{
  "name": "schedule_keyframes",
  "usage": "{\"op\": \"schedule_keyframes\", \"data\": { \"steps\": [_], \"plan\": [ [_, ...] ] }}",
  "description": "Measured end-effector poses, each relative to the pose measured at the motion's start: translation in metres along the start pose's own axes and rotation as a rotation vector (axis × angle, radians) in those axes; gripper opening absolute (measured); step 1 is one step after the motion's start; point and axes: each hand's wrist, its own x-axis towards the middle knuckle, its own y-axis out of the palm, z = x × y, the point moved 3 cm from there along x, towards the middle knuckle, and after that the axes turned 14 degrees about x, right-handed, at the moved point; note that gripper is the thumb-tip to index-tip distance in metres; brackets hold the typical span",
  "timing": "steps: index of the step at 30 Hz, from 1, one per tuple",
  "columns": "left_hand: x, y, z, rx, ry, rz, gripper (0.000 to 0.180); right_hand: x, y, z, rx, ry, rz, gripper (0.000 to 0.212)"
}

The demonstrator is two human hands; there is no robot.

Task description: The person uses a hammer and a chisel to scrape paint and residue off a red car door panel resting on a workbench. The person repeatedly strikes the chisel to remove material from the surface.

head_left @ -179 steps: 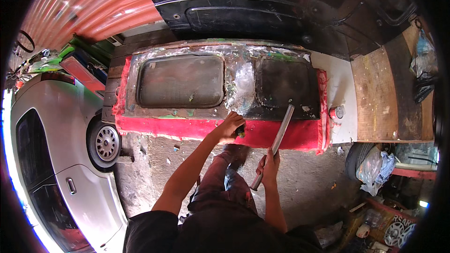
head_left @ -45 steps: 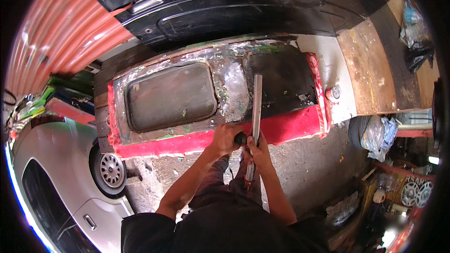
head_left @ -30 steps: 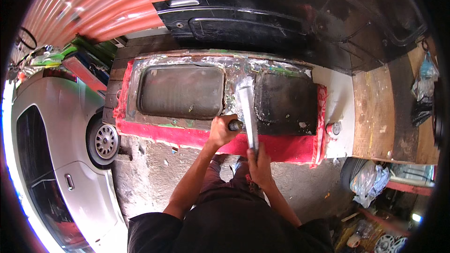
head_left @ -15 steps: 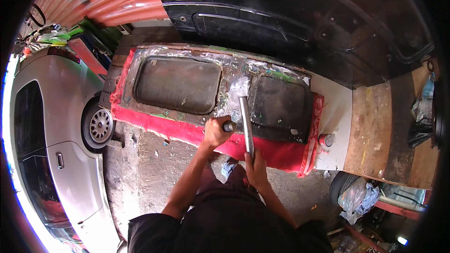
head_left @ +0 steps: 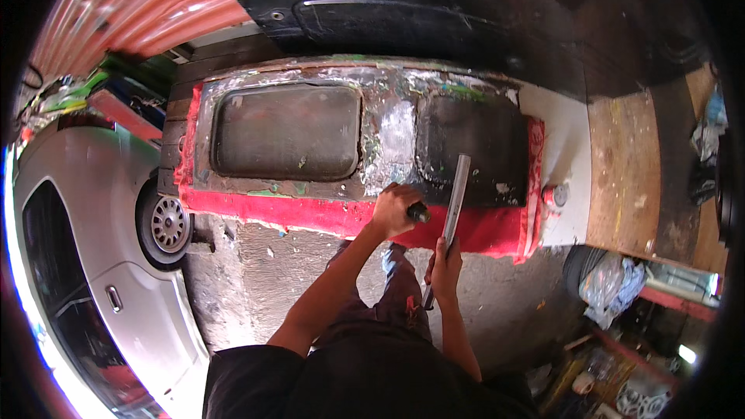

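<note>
Your long metal file [head_left: 452, 206] has tilted rightward over the red panel [head_left: 310, 213]; right hand [head_left: 445, 265] grips its lower end, left hand [head_left: 396, 209] clenches a dark-handled tool [head_left: 417, 212] beside it.

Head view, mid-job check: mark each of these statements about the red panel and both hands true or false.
1. The right hand holds a long flat metal strip. True.
2. The left hand rests on the silver car. False: it grips a dark-handled tool on the red-edged panel with two window openings.
3. The panel's two openings sit side by side. True.
4. The metal strip lies flat on the ground. False: it is held over the panel's lower edge.
</note>
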Motion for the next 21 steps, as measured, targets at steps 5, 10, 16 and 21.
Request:
{"op": "schedule_keyframes", "data": {
  "steps": [5,10,16,21],
  "plan": [
    [-0.003,0.007,0.027,-0.026,0.103,0.014,0.028,-0.024,0.017,-0.031,0.199,-0.024,-0.106,0.029],
    [-0.010,0.006,0.045,-0.049,0.199,0.068,0.030,-0.046,0.037,-0.057,0.275,-0.021,-0.202,0.025],
    [-0.013,0.008,0.043,-0.039,0.156,-0.037,0.026,-0.060,0.058,-0.075,0.449,-0.059,-0.263,0.028],
    [-0.011,0.013,0.045,-0.048,0.108,-0.103,0.023,-0.061,0.050,-0.044,0.398,-0.163,-0.279,0.025]
  ]
}}
